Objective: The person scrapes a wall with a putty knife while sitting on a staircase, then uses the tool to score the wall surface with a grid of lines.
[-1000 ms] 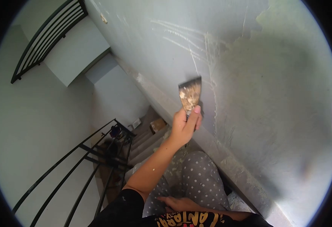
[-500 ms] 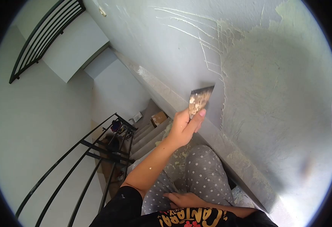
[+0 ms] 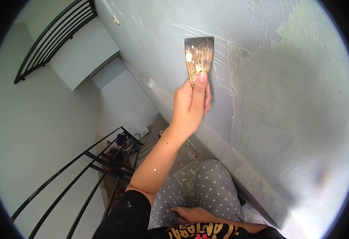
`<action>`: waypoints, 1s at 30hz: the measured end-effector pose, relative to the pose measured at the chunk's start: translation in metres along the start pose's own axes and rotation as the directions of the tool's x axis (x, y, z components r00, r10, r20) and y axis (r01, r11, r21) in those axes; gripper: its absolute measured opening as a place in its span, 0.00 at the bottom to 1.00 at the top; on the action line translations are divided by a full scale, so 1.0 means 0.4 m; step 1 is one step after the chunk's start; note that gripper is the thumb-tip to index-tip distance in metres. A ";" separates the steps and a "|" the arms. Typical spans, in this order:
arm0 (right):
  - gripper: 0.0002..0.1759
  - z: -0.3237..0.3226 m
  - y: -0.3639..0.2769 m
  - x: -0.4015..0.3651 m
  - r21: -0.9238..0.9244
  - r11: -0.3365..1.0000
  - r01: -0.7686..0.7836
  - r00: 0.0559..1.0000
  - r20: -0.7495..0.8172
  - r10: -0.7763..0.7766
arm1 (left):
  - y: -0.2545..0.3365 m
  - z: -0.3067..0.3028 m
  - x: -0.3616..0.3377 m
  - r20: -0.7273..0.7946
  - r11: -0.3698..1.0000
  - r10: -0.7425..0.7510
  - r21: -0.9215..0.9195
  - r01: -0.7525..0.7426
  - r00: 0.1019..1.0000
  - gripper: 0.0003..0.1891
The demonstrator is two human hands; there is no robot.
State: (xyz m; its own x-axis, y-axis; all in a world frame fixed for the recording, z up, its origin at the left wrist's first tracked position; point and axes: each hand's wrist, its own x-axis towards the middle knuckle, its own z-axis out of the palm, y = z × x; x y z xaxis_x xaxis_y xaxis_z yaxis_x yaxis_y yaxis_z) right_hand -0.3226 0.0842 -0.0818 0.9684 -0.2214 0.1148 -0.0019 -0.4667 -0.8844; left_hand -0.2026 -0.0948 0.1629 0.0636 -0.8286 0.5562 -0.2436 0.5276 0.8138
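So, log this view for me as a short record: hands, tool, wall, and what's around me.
Left hand: gripping the scraper, thumb toward the camera
Scraper: blade stained and flecked, wide edge pointing up the picture; contact with the wall unclear
Left hand position: beside the wall, left hand at picture centre
Right hand: resting on the lap, over dotted trousers
Wall: grey, scratched near the blade, rough-edged patch at picture right
Surroundings: black railing at picture left
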 end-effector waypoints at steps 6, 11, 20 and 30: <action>0.28 -0.009 -0.007 -0.001 -0.014 0.999 -0.047 0.996 0.068 0.048 | -0.008 0.006 0.003 -0.026 1.000 0.015 0.019 -0.015 1.000 0.25; 0.29 0.019 0.024 -0.004 0.002 1.000 0.020 1.000 0.000 -0.020 | -0.014 0.008 0.012 -0.040 0.999 0.040 0.025 -0.039 0.998 0.25; 0.30 0.004 0.006 0.000 -0.015 1.000 0.021 0.999 0.040 -0.020 | 0.038 0.027 -0.007 -0.135 0.989 -0.081 0.112 0.096 0.988 0.28; 0.28 0.029 0.023 -0.008 -0.181 0.978 0.102 0.992 -0.052 -0.113 | -0.022 0.047 -0.017 -0.153 0.995 -0.062 0.066 0.073 0.986 0.25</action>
State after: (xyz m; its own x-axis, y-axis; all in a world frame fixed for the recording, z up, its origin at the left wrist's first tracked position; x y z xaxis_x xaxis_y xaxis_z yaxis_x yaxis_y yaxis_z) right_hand -0.3229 0.0905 -0.0954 0.9482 -0.2115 0.2369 0.0515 -0.6336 -0.7719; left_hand -0.2190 -0.0971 0.1490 0.2257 -0.8213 0.5240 -0.3019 0.4524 0.8391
